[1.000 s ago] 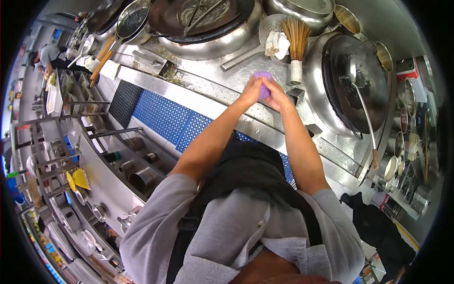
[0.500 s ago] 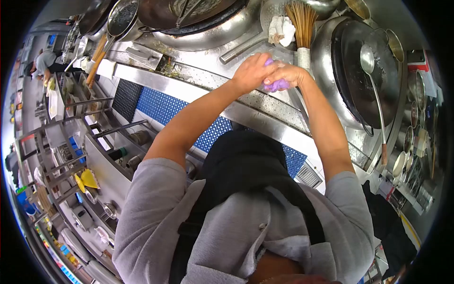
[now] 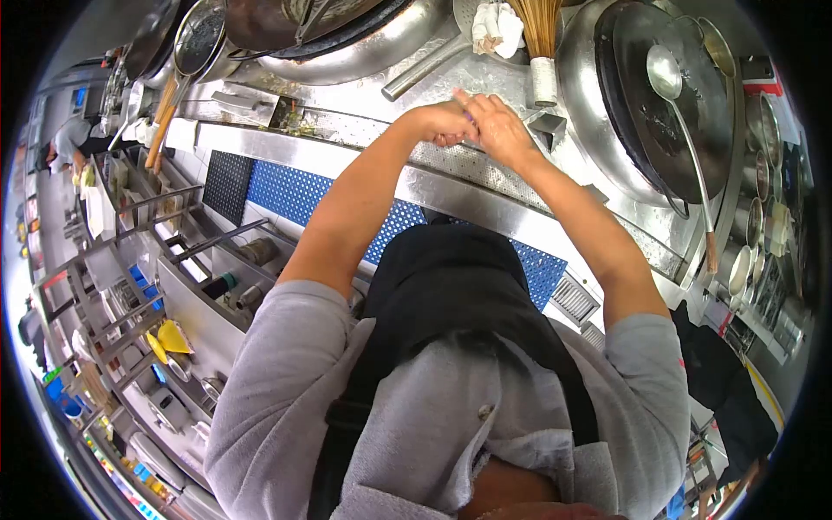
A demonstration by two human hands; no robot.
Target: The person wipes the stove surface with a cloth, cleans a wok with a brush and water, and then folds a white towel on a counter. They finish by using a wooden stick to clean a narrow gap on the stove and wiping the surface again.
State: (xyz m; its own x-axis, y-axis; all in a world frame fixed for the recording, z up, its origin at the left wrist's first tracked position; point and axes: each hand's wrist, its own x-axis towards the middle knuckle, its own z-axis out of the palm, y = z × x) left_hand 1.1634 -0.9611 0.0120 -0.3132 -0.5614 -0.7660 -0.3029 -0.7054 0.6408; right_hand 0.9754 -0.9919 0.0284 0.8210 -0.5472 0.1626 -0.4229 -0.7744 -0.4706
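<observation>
Above the metal counter (image 3: 342, 130) my two hands are pressed together. My left hand (image 3: 446, 123) has its fingers curled around something purple (image 3: 469, 116), of which only a sliver shows. My right hand (image 3: 501, 130) lies over it, fingers laid across the left one and partly bent. Most of the purple thing is hidden between the palms. Just right of the hands stands a bamboo brush (image 3: 542, 78) with a wrapped handle, beside white crumpled cloths (image 3: 497, 29).
A large wok (image 3: 663, 113) with a long ladle (image 3: 666, 73) resting in it is at the right. Another wok (image 3: 286, 22) sits at the upper left, near strainers (image 3: 198, 39). A co-worker (image 3: 69, 139) is at the far left.
The right hand has shifted left and now covers the left hand. Much less of the purple thing shows. The view has moved slightly, so the counter items appear higher.
</observation>
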